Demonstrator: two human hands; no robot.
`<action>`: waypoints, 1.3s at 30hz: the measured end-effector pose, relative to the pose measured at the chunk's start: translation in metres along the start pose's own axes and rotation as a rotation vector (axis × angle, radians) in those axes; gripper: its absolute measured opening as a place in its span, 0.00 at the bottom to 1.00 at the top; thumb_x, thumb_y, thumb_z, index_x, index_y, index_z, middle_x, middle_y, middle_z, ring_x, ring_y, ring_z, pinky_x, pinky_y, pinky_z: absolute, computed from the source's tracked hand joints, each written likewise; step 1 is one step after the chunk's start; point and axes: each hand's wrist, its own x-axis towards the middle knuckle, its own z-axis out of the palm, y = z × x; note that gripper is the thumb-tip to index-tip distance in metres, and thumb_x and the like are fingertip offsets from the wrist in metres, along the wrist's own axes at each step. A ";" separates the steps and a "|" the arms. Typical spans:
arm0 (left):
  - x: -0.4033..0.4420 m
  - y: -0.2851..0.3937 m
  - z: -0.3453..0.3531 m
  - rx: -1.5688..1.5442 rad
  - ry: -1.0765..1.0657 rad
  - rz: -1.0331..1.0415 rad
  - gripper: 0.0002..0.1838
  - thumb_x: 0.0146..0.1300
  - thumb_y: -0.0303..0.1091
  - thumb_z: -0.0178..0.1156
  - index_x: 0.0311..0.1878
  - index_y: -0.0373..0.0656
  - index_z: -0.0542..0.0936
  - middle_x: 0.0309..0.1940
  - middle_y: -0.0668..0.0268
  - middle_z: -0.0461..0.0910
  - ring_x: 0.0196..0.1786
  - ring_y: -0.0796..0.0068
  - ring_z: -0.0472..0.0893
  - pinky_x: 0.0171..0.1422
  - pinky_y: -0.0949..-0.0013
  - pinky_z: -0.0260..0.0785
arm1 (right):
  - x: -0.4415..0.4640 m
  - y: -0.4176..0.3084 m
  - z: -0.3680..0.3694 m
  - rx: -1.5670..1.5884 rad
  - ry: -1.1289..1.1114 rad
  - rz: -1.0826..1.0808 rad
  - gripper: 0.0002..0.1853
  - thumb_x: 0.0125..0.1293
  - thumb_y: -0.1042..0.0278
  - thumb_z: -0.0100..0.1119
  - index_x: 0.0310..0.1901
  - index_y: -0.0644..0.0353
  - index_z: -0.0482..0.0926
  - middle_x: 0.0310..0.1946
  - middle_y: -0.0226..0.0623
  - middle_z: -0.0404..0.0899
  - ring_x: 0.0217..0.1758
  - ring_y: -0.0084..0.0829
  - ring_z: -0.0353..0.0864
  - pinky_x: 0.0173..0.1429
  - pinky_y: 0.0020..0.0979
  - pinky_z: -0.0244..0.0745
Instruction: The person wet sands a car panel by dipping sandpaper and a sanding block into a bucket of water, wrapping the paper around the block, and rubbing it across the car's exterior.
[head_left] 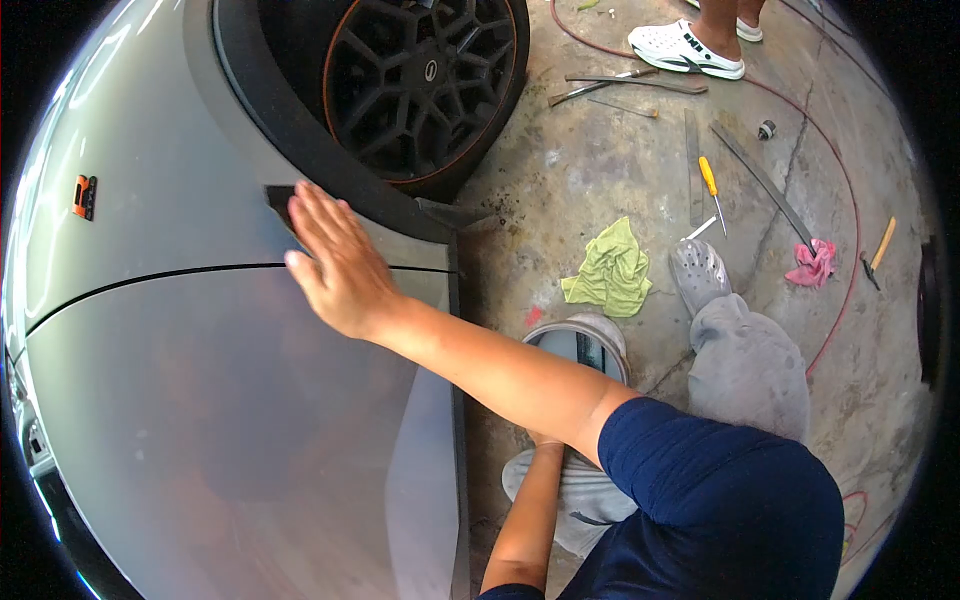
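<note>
My right hand (340,262) reaches across to the grey car panel (250,400), fingers stretched flat and close together, thumb apart. It lies by the wheel arch, above the panel seam. Beside its fingertips a small dark, angular patch (281,203) shows; whether it is a loose piece or part of the car I cannot tell. Of my left arm, the forearm (527,510) points up toward a bucket (622,345) holding liquid and something dark. My left hand is hidden behind my right forearm.
A black wheel (425,90) fills the arch. On the concrete lie a yellow-green cloth (610,270), a yellow-handled screwdriver (709,180), a long metal strip (765,183), a pink cloth (811,263), a hammer (880,250) and a red hose (848,200). Another person's white shoe (680,50) stands at top.
</note>
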 end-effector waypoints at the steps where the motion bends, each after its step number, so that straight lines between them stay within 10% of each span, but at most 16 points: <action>1: 0.001 0.001 0.000 0.002 0.003 0.004 0.33 0.60 0.57 0.67 0.65 0.48 0.81 0.63 0.54 0.81 0.65 0.51 0.79 0.68 0.53 0.71 | -0.017 0.013 -0.003 -0.004 -0.026 0.013 0.35 0.80 0.57 0.44 0.77 0.77 0.56 0.81 0.63 0.48 0.87 0.52 0.46 0.87 0.49 0.40; 39: 0.004 0.030 -0.019 0.296 0.090 0.178 0.22 0.60 0.50 0.66 0.52 0.45 0.86 0.49 0.55 0.87 0.52 0.51 0.85 0.55 0.50 0.77 | -0.052 0.050 -0.009 -0.163 -0.159 -0.151 0.36 0.80 0.54 0.45 0.80 0.70 0.53 0.83 0.58 0.47 0.88 0.49 0.43 0.88 0.48 0.36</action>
